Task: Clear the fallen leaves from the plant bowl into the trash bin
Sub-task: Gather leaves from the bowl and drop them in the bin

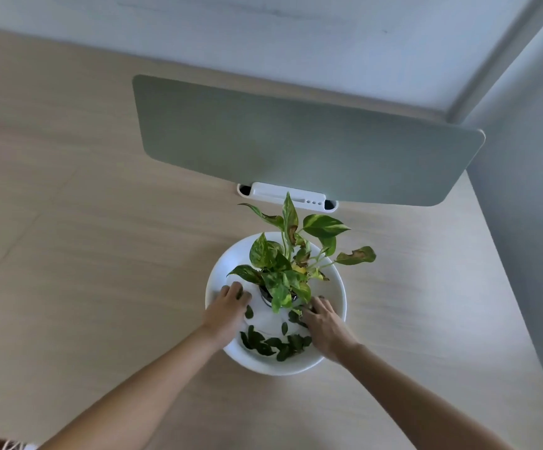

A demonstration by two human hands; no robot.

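Note:
A white plant bowl stands on the light wooden desk, with a green variegated plant in a small pot at its middle. Several dark fallen leaves lie on the bowl's near side. My left hand is inside the bowl at the left, its fingers curled over a dark leaf. My right hand reaches in at the right, fingertips down on dark leaves under the plant's foliage. No trash bin is in view.
A grey-green divider panel stands upright behind the bowl, held by a white clamp. The desk spreads wide to the left; its right edge runs close along a grey wall.

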